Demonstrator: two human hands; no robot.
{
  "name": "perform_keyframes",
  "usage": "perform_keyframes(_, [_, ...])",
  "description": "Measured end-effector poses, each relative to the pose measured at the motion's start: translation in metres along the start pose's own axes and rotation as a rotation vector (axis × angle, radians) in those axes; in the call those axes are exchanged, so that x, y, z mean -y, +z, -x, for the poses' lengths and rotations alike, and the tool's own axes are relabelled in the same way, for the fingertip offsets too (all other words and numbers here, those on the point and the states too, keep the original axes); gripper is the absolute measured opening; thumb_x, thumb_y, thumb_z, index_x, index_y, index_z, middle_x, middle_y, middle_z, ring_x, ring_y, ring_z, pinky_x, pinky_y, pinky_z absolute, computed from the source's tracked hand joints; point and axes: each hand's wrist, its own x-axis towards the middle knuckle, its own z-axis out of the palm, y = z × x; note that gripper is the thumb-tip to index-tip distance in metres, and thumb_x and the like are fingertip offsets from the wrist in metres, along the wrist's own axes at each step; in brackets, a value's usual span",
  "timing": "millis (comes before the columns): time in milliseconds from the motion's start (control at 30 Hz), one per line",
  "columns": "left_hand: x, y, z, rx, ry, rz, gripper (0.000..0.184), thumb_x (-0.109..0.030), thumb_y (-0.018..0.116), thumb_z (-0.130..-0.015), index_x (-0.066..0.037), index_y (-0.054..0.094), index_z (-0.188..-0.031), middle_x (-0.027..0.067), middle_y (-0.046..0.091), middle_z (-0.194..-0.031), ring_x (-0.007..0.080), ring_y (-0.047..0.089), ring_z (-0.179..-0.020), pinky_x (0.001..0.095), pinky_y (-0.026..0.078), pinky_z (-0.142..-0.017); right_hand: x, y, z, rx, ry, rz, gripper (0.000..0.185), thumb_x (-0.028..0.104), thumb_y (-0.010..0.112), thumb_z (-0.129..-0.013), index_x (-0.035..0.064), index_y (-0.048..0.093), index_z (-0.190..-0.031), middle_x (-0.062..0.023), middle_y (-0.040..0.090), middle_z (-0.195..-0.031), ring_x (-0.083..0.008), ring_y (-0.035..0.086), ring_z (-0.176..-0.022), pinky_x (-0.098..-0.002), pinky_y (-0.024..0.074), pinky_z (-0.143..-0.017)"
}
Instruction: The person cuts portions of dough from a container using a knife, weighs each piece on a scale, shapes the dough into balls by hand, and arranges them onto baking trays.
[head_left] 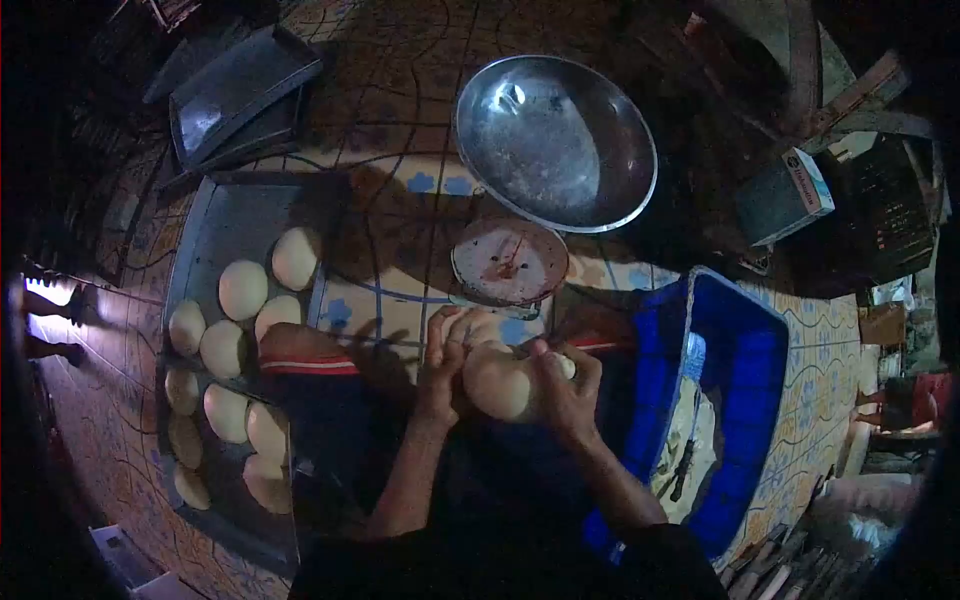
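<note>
A pale lump of dough (497,385) is held between my two hands above my lap. My left hand (438,372) cups its left side, with the fingers bent along it. On the other side my right hand (568,388) is closed around the dough, and a small pale bulge shows by the thumb and fingers. To the left, a metal tray (228,215) carries several round dough balls (242,290). The blue crate (752,400) on my right contains more pale dough (705,440), with a dark, thin tool (684,470) lying on it.
A large metal bowl (545,140) sits ahead on the patterned tile floor, with a round, stained plate-like dish (508,262) just nearer. Stacked empty trays (240,100) lie at the far left. A carton (790,200) and a dark crate (870,215) stand far right.
</note>
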Motion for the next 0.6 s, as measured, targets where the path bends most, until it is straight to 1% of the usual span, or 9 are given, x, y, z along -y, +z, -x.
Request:
perform_keyframes(100, [0.024, -0.051, 0.017, 0.07, -0.284, 0.255, 0.058, -0.039, 0.069, -0.084, -0.001, 0.049, -0.122, 0.0135, 0.06, -0.116, 0.0246, 0.059, -0.105, 0.0395, 0.052, -0.087, 0.011, 0.001, -0.01, 0.102, 0.136, -0.192, 0.03, 0.028, 0.064, -0.091, -0.0009, 0.066, -0.102, -0.007, 0.063, -0.101, -0.0154, 0.056, -0.095, -0.0312, 0.0451, -0.085])
perform_keyframes(133, [0.029, -0.058, 0.022, 0.082, -0.247, 0.257, 0.061, -0.045, 0.067, -0.084, 0.0, 0.051, -0.122, 0.0139, 0.06, -0.116, 0.0254, 0.059, -0.106, 0.0385, 0.052, -0.087, 0.01, -0.001, -0.008, 0.2, 0.144, -0.253, 0.031, 0.028, 0.063, -0.091, -0.0008, 0.065, -0.104, -0.0074, 0.062, -0.103, -0.0158, 0.056, -0.097, -0.0316, 0.0445, -0.087])
perform_keyframes(233, [0.02, -0.066, 0.022, 0.067, -0.325, -0.031, 0.061, -0.041, 0.069, -0.082, 0.002, 0.053, -0.121, 0.0138, 0.061, -0.113, 0.0252, 0.059, -0.105, 0.039, 0.051, -0.088, 0.007, -0.003, -0.002, 0.37, 0.002, -0.099, 0.03, 0.025, 0.062, -0.092, -0.0006, 0.065, -0.108, -0.0093, 0.061, -0.107, -0.0176, 0.055, -0.102, -0.0327, 0.0432, -0.091])
perform_keyframes(267, [0.023, -0.067, 0.015, 0.127, -0.284, -0.454, 0.077, -0.044, 0.071, -0.081, 0.001, 0.04, -0.135, 0.0165, 0.055, -0.123, 0.0261, 0.054, -0.114, 0.039, 0.05, -0.09, 0.005, -0.001, 0.0, 0.418, -0.07, 0.009, 0.029, 0.023, 0.062, -0.092, -0.0005, 0.065, -0.109, -0.01, 0.061, -0.108, -0.0183, 0.055, -0.103, -0.033, 0.0429, -0.092])
perform_keyframes(367, [0.007, -0.028, 0.012, 0.052, 0.086, -0.429, 0.102, -0.048, 0.071, -0.079, -0.005, 0.01, -0.148, 0.019, 0.039, -0.139, 0.0284, 0.043, -0.127, 0.0398, 0.048, -0.094, 0.001, 0.008, 0.001, 0.42, -0.177, 0.096, 0.025, 0.021, 0.065, -0.089, -0.0032, 0.067, -0.096, -0.012, 0.064, -0.101, -0.0181, 0.057, -0.1, -0.034, 0.0441, -0.088])
perform_keyframes(400, [-0.001, -0.045, 0.006, 0.134, -0.011, -0.558, 0.121, -0.049, 0.075, -0.075, -0.015, -0.016, -0.148, 0.0173, 0.021, -0.149, 0.0306, 0.031, -0.135, 0.0428, 0.042, -0.101, -0.004, 0.005, 0.002, 0.418, -0.114, 0.075, 0.024, 0.02, 0.065, -0.088, -0.0038, 0.067, -0.092, -0.0122, 0.065, -0.099, -0.0177, 0.057, -0.099, -0.0338, 0.0452, -0.086])
perform_keyframes(433, [-0.003, -0.055, 0.009, 0.301, -0.118, -0.444, 0.123, -0.044, 0.077, -0.073, -0.015, -0.017, -0.148, 0.0173, 0.022, -0.15, 0.0307, 0.03, -0.136, 0.043, 0.038, -0.104, -0.007, 0.002, 0.002, 0.418, -0.058, 0.06, 0.024, 0.02, 0.065, -0.088, -0.0043, 0.067, -0.089, -0.0124, 0.065, -0.096, -0.0172, 0.058, -0.098, -0.0337, 0.0463, -0.083])
perform_keyframes(533, [-0.019, -0.045, 0.023, 0.63, -0.305, -0.278, 0.126, -0.035, 0.082, -0.067, -0.016, -0.012, -0.148, 0.0168, 0.026, -0.148, 0.0318, 0.03, -0.136, 0.0444, 0.032, -0.109, -0.007, 0.007, -0.01, 0.613, -0.429, 0.207, 0.027, 0.016, 0.061, -0.089, -0.0027, 0.059, -0.108, -0.0214, 0.049, -0.125, -0.026, 0.055, -0.109, -0.0375, 0.0504, -0.075])
perform_keyframes(600, [-0.026, -0.039, 0.03, 0.616, -0.258, -0.428, 0.122, -0.038, 0.085, -0.063, -0.017, 0.004, -0.151, 0.0157, 0.032, -0.144, 0.0336, 0.034, -0.134, 0.0461, 0.036, -0.106, 0.01, 0.019, -0.006, 0.685, -0.38, 0.11, 0.044, 0.012, 0.059, -0.086, 0.0029, 0.046, -0.127, -0.027, 0.015, -0.149, -0.0398, 0.042, -0.126, -0.0491, 0.0481, -0.088])
